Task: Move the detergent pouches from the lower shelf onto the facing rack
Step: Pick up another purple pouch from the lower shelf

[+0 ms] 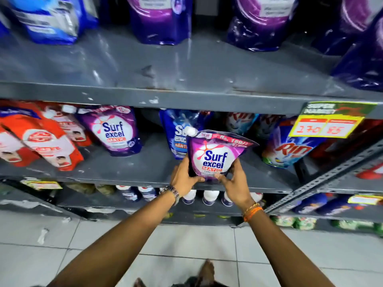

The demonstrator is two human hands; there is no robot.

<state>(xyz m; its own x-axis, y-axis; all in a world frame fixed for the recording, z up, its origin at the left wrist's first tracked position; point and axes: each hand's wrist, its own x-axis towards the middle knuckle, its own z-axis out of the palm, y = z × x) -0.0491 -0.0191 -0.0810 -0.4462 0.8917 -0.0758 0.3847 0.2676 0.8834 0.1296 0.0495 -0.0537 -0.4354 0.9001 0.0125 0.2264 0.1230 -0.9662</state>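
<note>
At the front lip of the middle shelf (145,175), my left hand (184,179) and right hand (234,183) pinch only the bottom of the purple Surf Excel pouch (215,154); top-heavy, it may flop or slip, knocking the blue pouch (176,131) behind.

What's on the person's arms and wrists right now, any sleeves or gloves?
No sleeves or gloves: both forearms are bare. The left wrist carries a metal-link wristwatch. The right wrist wears orange thread bands. Both hands, left hand and right hand, are bare.
</note>
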